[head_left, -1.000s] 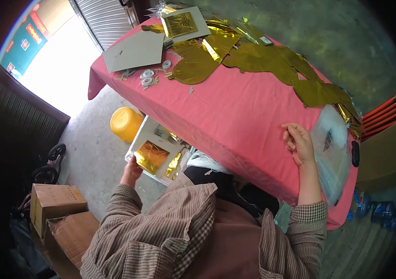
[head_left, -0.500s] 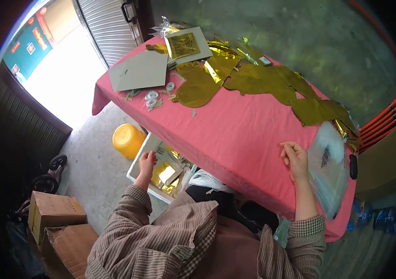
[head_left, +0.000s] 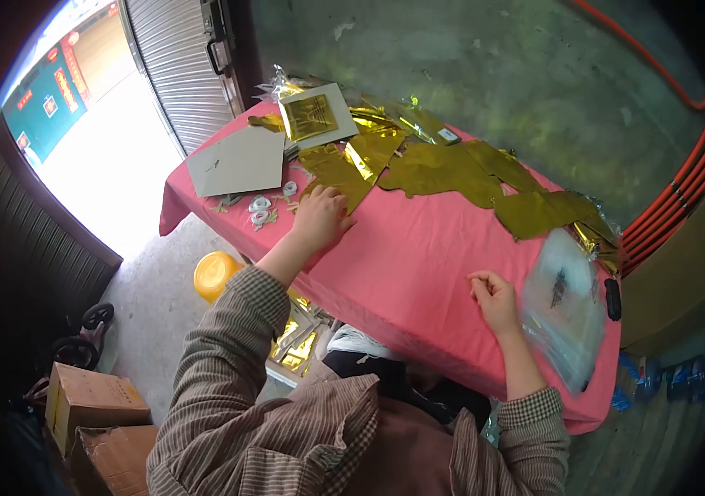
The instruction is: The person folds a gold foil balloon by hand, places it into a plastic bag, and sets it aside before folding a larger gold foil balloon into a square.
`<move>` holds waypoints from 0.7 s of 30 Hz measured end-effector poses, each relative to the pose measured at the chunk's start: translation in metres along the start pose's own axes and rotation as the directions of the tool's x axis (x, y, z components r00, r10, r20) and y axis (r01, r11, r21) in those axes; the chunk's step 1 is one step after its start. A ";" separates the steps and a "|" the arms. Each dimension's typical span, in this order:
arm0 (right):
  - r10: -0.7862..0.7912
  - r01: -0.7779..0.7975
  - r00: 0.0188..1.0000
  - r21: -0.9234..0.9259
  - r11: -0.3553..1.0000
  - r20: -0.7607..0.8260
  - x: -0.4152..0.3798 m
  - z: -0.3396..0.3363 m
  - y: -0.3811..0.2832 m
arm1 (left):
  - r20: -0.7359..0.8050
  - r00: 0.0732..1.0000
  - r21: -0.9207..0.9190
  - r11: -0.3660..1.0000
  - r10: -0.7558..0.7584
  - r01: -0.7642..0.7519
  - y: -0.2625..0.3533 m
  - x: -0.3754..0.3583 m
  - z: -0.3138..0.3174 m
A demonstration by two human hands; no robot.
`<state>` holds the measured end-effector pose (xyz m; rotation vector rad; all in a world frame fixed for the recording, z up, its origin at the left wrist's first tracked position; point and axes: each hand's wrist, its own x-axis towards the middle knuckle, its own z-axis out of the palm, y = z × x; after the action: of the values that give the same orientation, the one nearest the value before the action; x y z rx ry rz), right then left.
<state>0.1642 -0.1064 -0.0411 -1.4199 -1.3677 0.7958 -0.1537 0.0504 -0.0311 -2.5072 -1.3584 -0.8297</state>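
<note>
My left hand (head_left: 319,217) reaches across the pink tablecloth (head_left: 418,264) and lies on the near end of a gold foil sheet (head_left: 337,175), fingers spread. My right hand (head_left: 494,299) rests loosely curled on the cloth, beside a clear plastic bag (head_left: 563,310) at the table's right end; it holds nothing that I can see. More gold foil pieces (head_left: 443,169) lie along the far side of the table.
A grey cardboard sheet (head_left: 238,162) and small white tape rolls (head_left: 260,207) lie at the table's left end. Below the table stand a white tray of gold foil (head_left: 294,347) and a yellow bucket (head_left: 216,274). Cardboard boxes (head_left: 92,405) sit on the floor at the lower left.
My left hand has risen from the white tray under the table and now lies on the gold foil on the tabletop. My right hand stays beside the plastic bag.
</note>
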 end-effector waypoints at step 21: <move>-0.238 0.394 0.878 -0.345 0.852 0.416 0.032 0.059 -0.056 | 0.142 0.926 -0.315 0.871 -0.349 0.376 -0.018 0.029 0.001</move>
<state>0.0950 -0.0689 -0.0016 -1.3424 -2.1044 0.5702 -0.1558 0.0818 -0.0178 -2.5872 -1.9032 -1.1297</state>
